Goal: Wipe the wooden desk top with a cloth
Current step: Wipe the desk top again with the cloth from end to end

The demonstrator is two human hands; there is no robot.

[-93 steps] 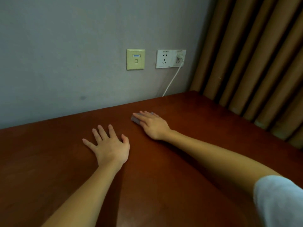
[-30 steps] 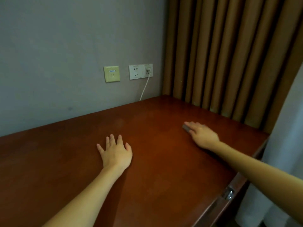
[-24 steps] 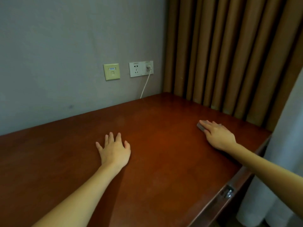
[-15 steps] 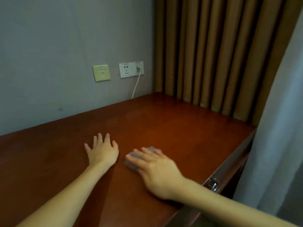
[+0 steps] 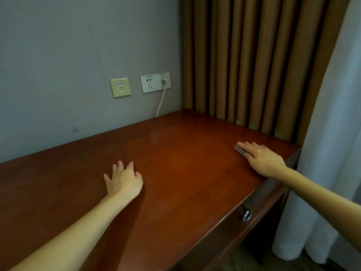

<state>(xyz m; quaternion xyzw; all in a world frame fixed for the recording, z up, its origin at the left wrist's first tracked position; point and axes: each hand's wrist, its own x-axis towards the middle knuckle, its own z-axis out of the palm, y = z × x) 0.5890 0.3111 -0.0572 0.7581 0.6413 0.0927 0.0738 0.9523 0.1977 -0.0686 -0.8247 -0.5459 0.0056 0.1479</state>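
Both hands were down on the glossy red-brown wooden desk top [image 5: 175,182]: left hand [image 5: 124,179] spread flat and empty, right hand [image 5: 262,159] pressing a small grey folded cloth [image 5: 239,150] under straight fingers, near the pleated brown curtain [image 5: 244,65]. Mid-wipe, I reckon. The next stroke needed steady pressure, sweeping away from the curtain.

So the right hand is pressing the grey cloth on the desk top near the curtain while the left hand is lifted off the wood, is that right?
Not quite: the head view shows the left hand resting flat on the desk top, not lifted. The right hand does press the grey cloth on the desk top near the curtain.
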